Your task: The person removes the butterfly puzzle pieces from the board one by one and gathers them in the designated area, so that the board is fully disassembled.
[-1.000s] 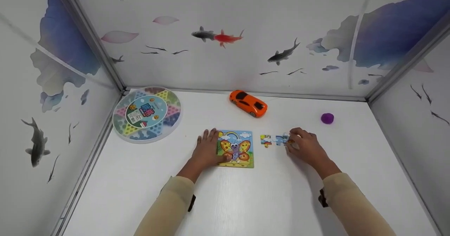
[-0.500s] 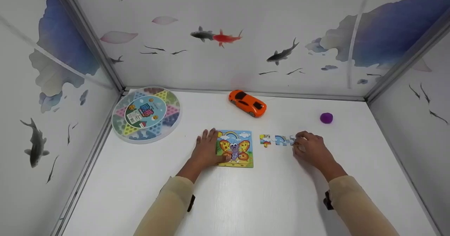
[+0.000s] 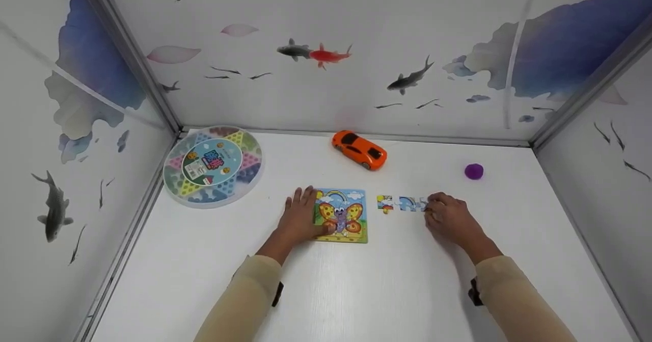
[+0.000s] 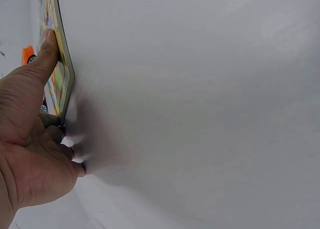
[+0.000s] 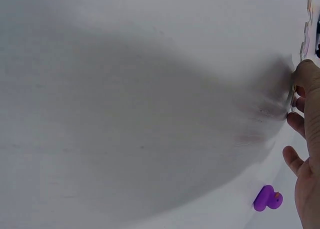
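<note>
In the head view a square butterfly jigsaw puzzle point(image 3: 351, 199) lies flat on the table. My left hand point(image 3: 298, 219) rests at its left side, thumb on top of the picture and the straight fingers along the edge. The left wrist view shows that thumb point(image 4: 47, 51) on the board. To the right, a loose puzzle piece with yellow point(image 3: 385, 203) lies apart, then a rainbow piece point(image 3: 407, 203). My right hand point(image 3: 453, 219) pinches another blue piece point(image 3: 423, 204) just beside the rainbow one; the fingers partly cover it.
An orange toy car point(image 3: 359, 150) stands behind the puzzle. A round Chinese checkers set point(image 3: 249, 186) lies at the back left. A small purple toy duck point(image 5: 267, 198) sits at the back right. Printed walls point(image 3: 326, 97) enclose the table's back and sides.
My right hand has shifted right, uncovering the rainbow piece and the left part of the blue piece. Over the last half second it has barely moved. The left hand has kept its place.
</note>
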The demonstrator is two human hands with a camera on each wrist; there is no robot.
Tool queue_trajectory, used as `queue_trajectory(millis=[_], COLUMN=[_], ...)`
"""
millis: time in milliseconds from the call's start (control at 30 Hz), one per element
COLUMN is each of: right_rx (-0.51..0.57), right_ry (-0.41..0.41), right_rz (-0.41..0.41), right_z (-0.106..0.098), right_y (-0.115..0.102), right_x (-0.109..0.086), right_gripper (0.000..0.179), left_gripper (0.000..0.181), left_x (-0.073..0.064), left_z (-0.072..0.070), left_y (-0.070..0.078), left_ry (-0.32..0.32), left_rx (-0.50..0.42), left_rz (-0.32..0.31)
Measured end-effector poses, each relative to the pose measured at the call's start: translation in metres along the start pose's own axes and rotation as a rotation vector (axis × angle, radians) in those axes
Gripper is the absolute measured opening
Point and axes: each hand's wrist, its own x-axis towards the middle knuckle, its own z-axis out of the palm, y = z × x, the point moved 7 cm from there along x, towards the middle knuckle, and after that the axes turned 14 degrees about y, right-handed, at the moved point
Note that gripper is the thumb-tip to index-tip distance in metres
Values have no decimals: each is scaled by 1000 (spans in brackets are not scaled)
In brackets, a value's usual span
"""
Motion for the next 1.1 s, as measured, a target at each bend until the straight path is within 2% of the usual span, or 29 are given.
queue_trajectory(millis=[167,367,500,633,733,900,1100], right_rx=[-4,8,13,13,-17,-21,46], right_ry=[37,-37,-71,-79,-49,9,-55], right_rz=[-55,29,51,65,72,56,-10], right_z=[0,6,7,7,5,6,22], right_y=[-1,4,4,2,-3,-28,-79], right_x=[1,-1,-2,-1,2,13,26], right_gripper=[16,24,28,30,29,30,35], left_gripper=[115,115,116,116,116,116,116], left_x=[1,1,1,1,0,-1,1], left_z=[0,1,1,2,2,2,2], left_y=[-1,-2,-2,-3,-4,-3,-2], left_ry=[8,13,10,2,0,1,3], left_rx=[2,2,10,12,7,-2,-2], left_rz=[-3,-9,-9,-6,-4,-5,-4])
